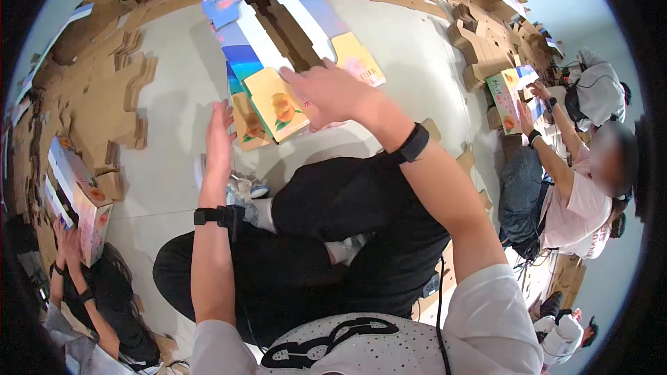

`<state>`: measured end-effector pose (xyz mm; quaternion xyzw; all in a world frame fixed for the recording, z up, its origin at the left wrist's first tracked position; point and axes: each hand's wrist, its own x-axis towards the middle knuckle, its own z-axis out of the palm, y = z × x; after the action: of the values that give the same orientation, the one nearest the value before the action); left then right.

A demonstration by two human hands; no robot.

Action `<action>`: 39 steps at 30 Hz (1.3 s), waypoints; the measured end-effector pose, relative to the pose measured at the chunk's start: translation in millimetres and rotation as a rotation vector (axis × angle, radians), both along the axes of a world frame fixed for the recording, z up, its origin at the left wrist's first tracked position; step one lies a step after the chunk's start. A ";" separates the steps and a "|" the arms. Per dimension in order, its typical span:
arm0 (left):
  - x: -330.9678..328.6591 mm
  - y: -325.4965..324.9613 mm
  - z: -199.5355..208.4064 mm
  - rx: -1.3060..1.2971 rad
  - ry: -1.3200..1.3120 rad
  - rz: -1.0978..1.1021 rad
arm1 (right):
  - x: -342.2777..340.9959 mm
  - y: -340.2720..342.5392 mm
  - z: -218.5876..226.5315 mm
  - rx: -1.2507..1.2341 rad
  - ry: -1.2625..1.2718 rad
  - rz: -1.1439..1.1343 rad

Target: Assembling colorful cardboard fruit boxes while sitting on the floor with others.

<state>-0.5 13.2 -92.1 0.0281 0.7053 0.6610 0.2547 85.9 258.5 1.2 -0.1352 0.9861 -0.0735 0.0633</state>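
A partly folded cardboard gift box (253, 55) lies on the floor in front of me, blue and purple at the far end, with peaches printed on its yellow near flaps. A long slot in its top shows brown board inside. My right hand (337, 94) lies over the near end of the box, fingers spread, index finger and thumb apart. What its palm touches is hidden. My left hand (220, 135) is held upright just left of the near yellow flap (251, 121), fingers straight and holding nothing; a narrow gap seems to separate it from the box.
Stacks of flat brown cardboard (97, 76) lie along the left and far sides, with more stacks (479, 48) at the right. At left, another person's hands hold a similar box (80, 201). A person at right handles a box (506, 101). My crossed legs (313, 236) are close below.
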 end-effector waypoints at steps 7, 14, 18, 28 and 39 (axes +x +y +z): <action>0.3 0.8 6.4 0.299 -0.173 -0.009 | -9.0 -32.2 0.4 -0.154 -0.057 0.081; 2.7 7.2 14.9 0.229 -0.132 -0.004 | -32.2 55.7 4.3 -0.329 0.664 -0.564; 5.4 6.0 18.4 0.186 -0.089 -0.010 | -32.8 84.8 -23.2 -0.737 0.151 -0.994; 4.3 3.9 15.5 0.238 -0.083 0.016 | -41.4 58.3 -35.1 -1.178 -0.184 -0.988; -1.0 -1.3 25.2 0.240 -0.060 0.019 | -34.6 60.5 -27.4 -0.797 -0.375 -0.842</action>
<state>-1.5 11.9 -66.9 0.0317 0.6134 0.7435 0.2643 51.3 319.0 -26.2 0.2682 0.8235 -0.4782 0.1459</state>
